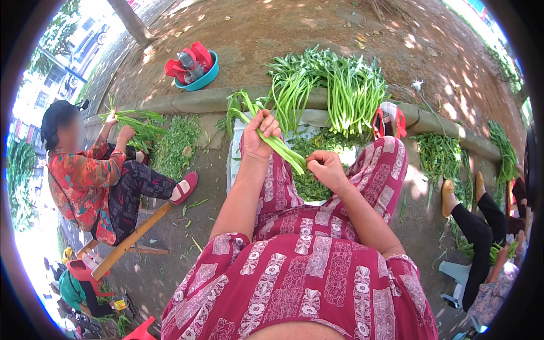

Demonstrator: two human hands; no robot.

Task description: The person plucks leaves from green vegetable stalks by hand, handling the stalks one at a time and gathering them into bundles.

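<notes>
A bundle of long, pale green stalks with leaves [286,150] lies diagonally in my left hand [259,136], whose fingers are wrapped round it above my left knee. At the bundle's lower right end, my right hand [323,169] is closed in a pinch on the stalk tips. Below both hands a pale sheet [237,170] bears a pile of loose leaves [311,184]. Beyond them, long leafy greens [351,102] are laid in bunches along the concrete curb [192,101].
A blue basin [200,81] holds red bags. At left, a person [85,187] on a wooden bench holds greens; another person's legs [476,232] stretch in from the right. Leaf heaps [175,144] lie on the pavement. A red-and-white bag [391,119] stands by my right knee.
</notes>
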